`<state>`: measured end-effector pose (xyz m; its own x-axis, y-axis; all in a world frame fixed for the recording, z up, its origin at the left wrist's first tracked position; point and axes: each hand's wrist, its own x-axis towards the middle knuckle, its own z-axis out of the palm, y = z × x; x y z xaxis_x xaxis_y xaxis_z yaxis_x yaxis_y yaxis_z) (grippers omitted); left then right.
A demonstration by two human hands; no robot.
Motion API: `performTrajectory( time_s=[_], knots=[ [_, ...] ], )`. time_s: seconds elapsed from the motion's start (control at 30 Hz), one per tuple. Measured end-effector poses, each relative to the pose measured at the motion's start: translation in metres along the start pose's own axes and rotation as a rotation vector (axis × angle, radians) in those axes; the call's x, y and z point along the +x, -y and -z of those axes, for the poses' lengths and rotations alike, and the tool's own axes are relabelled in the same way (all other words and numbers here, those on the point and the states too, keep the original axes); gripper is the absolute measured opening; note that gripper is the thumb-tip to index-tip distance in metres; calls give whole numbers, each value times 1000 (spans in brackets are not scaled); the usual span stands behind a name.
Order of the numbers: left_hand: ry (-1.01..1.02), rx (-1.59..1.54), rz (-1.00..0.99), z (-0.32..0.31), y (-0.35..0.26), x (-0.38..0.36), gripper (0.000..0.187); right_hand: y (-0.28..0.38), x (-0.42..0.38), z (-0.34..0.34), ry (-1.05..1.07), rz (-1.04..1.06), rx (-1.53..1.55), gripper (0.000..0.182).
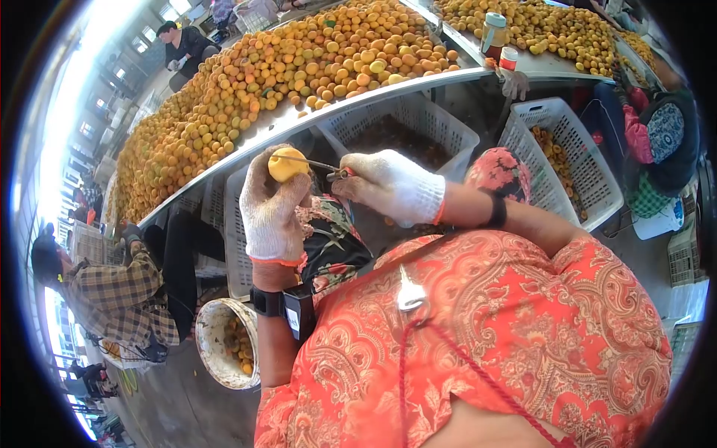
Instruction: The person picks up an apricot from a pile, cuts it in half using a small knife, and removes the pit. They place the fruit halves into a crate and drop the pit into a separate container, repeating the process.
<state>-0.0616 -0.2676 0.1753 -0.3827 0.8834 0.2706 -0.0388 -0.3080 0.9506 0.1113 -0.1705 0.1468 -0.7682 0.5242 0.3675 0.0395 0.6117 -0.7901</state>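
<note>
A yellow apricot (282, 169) sits between the thumb and fingers of my left hand (270, 213), which wears a soiled white knitted glove. My right hand (396, 188), gloved the same way, grips a small knife (320, 163) with a thin blade and a bit of red at the handle. The blade points left and lies across the upper part of the apricot. Both hands are raised over my lap, in front of the table edge. My right fingers hide most of the knife's handle.
Apricots (246, 89) are heaped on the long table (280, 119). Below its edge stand a white crate (448, 134) with dark contents and another crate (605, 183) holding apricot pieces. A bucket (213, 347) with fruit is at lower left. Co-workers sit left, right and across the table.
</note>
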Motion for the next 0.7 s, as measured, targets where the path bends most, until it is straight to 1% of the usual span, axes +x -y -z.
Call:
performTrajectory(
  time_s=[0.1,0.23,0.3,0.37,0.4,0.43,0.47,0.5,0.53,0.57,0.6,0.63,0.67,0.7],
  knots=[
    [-1,36,-22,-7,-6,-2,42,-2,-2,-2,-27,37,-2,34],
    [-10,112,-76,-13,-12,0,42,-2,-3,-2,-48,22,-8,31],
    [-13,109,-72,-15,-13,2,42,-6,-4,-6,-69,12,-21,25],
    [-27,108,-64,-15,-13,4,42,-4,-5,-6,-71,15,-32,24],
    [-26,154,-112,-17,-12,6,43,-3,-5,-7,-70,19,-39,22],
    [-33,202,-163,-19,-12,7,44,-1,-8,-7,-112,30,-39,22],
    [-34,212,-154,-21,-15,7,46,3,-8,-6,-143,61,-33,23],
    [-37,394,-266,-16,-10,11,44,4,-9,-4,-129,93,-34,17],
    [-14,302,-174,-26,-29,2,43,16,-7,-3,-78,-63,57,13],
    [-48,279,-327,-24,-13,10,39,9,-6,-5,-145,91,-58,13],
    [-1,-12,-115,-19,-7,10,34,6,-5,-10,-194,161,20,13],
    [-18,-260,-6,-25,-10,7,27,7,-2,-12,-224,155,13,14],
    [2,-418,-30,-24,6,12,22,12,0,-12,-181,106,-5,15],
    [6,-522,9,-27,13,15,20,10,2,-13,-180,-14,-70,19]
  ],
)
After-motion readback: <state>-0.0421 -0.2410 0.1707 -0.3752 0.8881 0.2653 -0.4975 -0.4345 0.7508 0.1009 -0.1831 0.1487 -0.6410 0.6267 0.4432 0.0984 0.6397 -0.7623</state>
